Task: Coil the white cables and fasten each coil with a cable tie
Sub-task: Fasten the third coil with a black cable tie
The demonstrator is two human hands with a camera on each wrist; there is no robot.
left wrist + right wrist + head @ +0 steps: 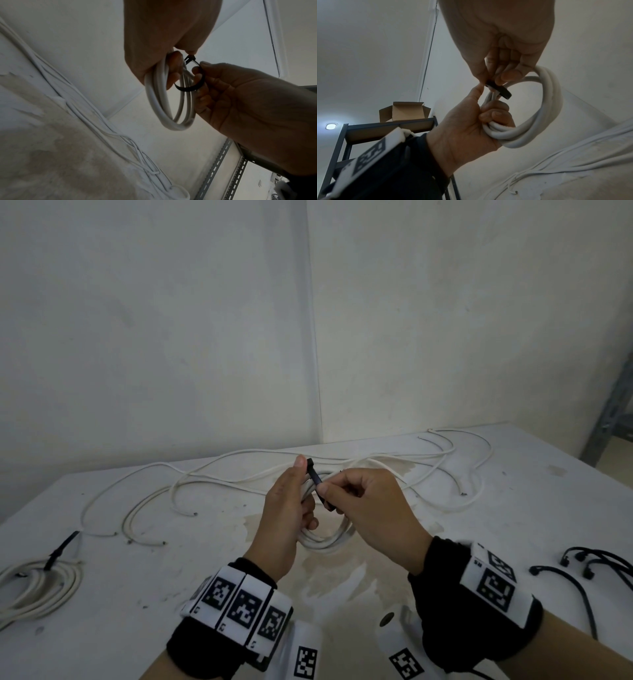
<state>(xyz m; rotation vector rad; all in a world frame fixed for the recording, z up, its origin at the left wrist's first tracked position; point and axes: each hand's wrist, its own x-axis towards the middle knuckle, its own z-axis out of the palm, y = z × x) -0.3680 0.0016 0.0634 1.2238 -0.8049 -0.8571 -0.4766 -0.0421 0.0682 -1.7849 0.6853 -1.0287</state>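
So one bundle's done: a tied coil of white cable sits at the near left of the dusty white table, black tie on it. Second one's mid-fastening, I'd say. The left hand grips a small coil of white round cable held above the table centre, while the right hand pinches a black plastic cable tie looped round it, not cinched yet. Several loose white cables lie far across the table, spare black ties near right.
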